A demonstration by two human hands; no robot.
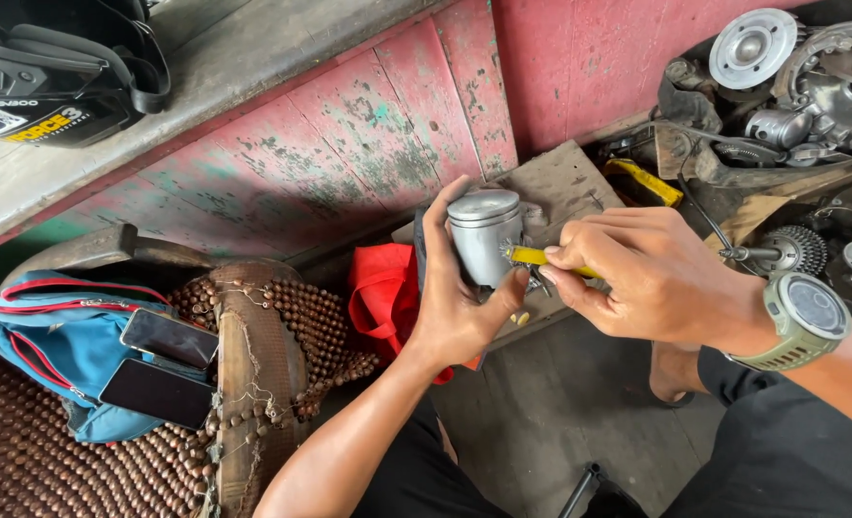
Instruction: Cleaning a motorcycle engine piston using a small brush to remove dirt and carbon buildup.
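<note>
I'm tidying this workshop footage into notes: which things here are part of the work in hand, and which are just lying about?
In hand:
- left hand gripping the silver piston
- right hand holding the yellow-handled tool against it

Lying about:
- two phones on the blue bag
- red cloth
- engine parts pile
- black helmet

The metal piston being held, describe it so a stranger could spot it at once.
Find the peeling red wooden wall. In front of it, the left hand holds up the piston, a short silvery cylinder with a flat top. It alone is clean, bright metal, unlike the grimy engine parts at the right.
</note>
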